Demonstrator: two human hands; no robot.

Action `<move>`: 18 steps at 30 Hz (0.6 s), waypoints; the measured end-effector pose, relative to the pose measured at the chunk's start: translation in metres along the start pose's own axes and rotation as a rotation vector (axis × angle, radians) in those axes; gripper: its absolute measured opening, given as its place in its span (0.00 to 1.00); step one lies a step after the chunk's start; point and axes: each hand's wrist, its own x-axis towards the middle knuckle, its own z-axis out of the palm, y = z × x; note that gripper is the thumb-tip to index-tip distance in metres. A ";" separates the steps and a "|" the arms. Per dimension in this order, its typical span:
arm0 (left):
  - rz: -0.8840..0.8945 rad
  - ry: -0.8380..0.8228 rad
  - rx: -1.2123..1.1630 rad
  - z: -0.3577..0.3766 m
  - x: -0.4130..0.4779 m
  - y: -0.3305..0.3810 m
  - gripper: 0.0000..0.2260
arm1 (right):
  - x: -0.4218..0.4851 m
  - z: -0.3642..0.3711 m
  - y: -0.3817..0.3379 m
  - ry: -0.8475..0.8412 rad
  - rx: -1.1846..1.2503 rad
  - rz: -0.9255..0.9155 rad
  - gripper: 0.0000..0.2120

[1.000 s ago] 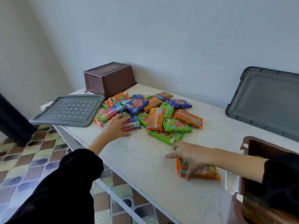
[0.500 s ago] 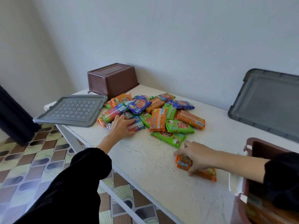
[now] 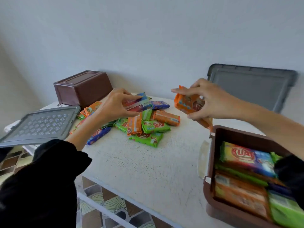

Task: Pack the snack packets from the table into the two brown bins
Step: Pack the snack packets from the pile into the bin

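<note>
The orange snack packet (image 3: 189, 104) hung pinched in the right hand's (image 3: 213, 102) fingers just beyond the open brown bin's (image 3: 238, 132) far-left corner, while the left hand (image 3: 113, 107), farther off, gripped a blue-and-red packet (image 3: 141, 102).

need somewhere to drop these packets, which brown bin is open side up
The brown bin at the near right: it faces up with packets inside. The other brown bin, back left, sits upside down.

bare table (image 3: 141, 165) front, packet pile (image 3: 144, 127) behind
</note>
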 end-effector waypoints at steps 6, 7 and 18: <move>0.333 -0.134 -0.169 0.002 0.012 0.126 0.28 | -0.097 -0.062 0.021 -0.170 -0.193 0.122 0.38; 0.405 -0.200 -0.179 0.007 0.010 0.146 0.27 | -0.115 -0.063 0.025 -0.202 -0.190 0.168 0.39; 0.830 -0.548 0.037 0.105 -0.033 0.267 0.28 | -0.242 -0.005 0.065 -0.486 -0.280 0.423 0.41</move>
